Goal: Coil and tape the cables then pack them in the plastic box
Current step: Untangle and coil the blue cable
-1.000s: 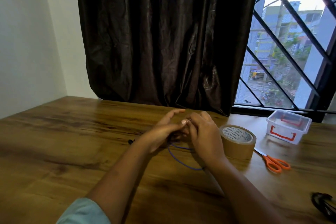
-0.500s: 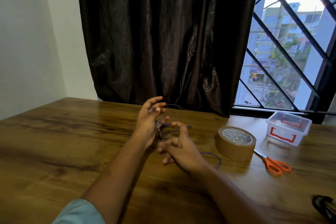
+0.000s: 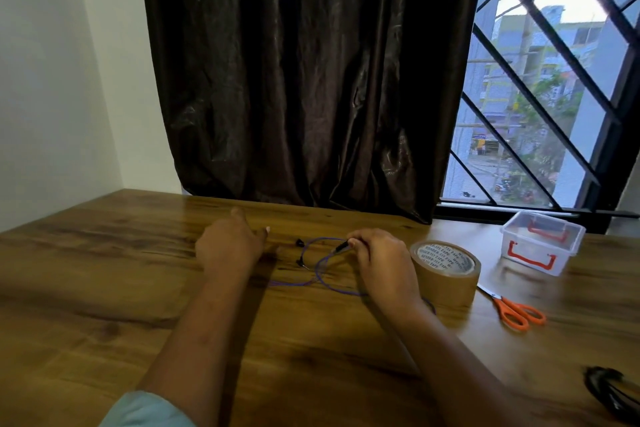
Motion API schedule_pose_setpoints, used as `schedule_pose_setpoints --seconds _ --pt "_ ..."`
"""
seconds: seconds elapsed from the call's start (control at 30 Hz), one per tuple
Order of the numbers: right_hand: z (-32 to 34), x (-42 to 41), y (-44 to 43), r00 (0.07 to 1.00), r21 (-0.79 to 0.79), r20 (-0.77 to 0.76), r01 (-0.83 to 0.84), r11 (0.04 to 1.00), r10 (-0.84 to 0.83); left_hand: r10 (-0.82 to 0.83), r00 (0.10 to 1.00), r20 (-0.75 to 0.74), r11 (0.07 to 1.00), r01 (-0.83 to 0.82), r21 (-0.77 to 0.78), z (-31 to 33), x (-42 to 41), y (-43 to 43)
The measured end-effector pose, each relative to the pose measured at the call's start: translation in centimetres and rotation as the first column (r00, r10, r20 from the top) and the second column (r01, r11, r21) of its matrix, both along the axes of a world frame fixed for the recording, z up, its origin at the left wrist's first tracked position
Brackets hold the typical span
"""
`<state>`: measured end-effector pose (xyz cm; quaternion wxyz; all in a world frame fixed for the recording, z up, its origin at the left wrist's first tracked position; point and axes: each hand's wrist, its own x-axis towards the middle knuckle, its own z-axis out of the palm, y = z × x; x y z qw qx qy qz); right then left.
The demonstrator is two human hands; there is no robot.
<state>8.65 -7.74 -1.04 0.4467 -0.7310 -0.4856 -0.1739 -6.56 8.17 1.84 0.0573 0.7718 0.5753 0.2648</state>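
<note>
Near the middle of the wooden worktop point(image 3: 104, 288), toward its far edge, lies a thin purple cable point(image 3: 320, 274), uncoiled and loosely looped. One arc curves from the right hand round to the left, a second strand crosses it and runs along the wood toward the near side, and a further bit of purple shows just by the right wrist. Two small black earbud-like ends point(image 3: 300, 242) sit at the left of the loop, one above the other, apart from each other. No tape is on the cable.

The right hand point(image 3: 381, 263) is closed on the cable's dark plug end point(image 3: 341, 247), pinching it between thumb and fingertips with the plug pointing left. The left hand point(image 3: 228, 246) holds nothing: it hovers or rests palm down just left of the earbuds, fingers loosely spread, thumb pointing toward them; whether it touches the wood I cannot tell.

Just right of the right hand a brown tape roll point(image 3: 446, 274) lies flat with printed lettering on its core. Orange-handled scissors point(image 3: 516, 310) lie beyond it, blades pointing toward the roll. At the far right edge of the worktop, by the window, stands the clear plastic box point(image 3: 540, 243) with red clasps, its lid on. A black cable bundle point(image 3: 609, 392) lies at the near right corner, partly cut off. A light blue sleeve point(image 3: 145, 409) shows on the left arm.
</note>
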Motion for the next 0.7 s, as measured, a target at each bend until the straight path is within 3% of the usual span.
schedule_pose_setpoints --seconds 0.1,0.17,0.27,0.33,0.43,0.57,0.7 --pt "0.0 -0.5 0.1 0.999 0.032 0.016 -0.048 0.998 0.047 -0.036 0.999 -0.005 0.974 0.036 0.225 0.6 1.2 -2.8" --pt "0.2 -0.8 0.2 0.996 0.074 0.022 -0.083 0.994 0.082 -0.257 0.958 0.129 0.913 0.197 0.358 0.7 2.7 -4.4" --pt "0.1 -1.1 0.3 0.993 0.104 0.039 -0.115 0.988 0.112 -0.708 0.629 0.322 0.706 0.642 0.298 0.0 4.9 -6.8" --pt "0.1 -1.1 0.2 0.993 0.098 0.056 -0.112 0.989 0.107 -0.754 0.501 0.425 0.619 0.759 0.202 -0.6 5.7 -7.2" --pt "0.1 -1.3 0.1 0.987 0.068 0.099 -0.13 0.989 0.123 -0.661 0.554 0.506 0.709 0.682 0.179 -0.7 5.7 -5.7" --pt "0.2 -1.7 -0.1 0.984 -0.004 0.127 -0.127 0.992 0.126 -0.43 0.685 0.588 0.901 0.367 0.231 -0.4 3.4 -2.2" --pt "-0.1 -0.6 -0.5 0.974 -0.099 0.222 -0.018 0.995 0.04 -0.098 0.833 0.545 0.988 0.017 0.152 -0.7 -0.1 1.5"
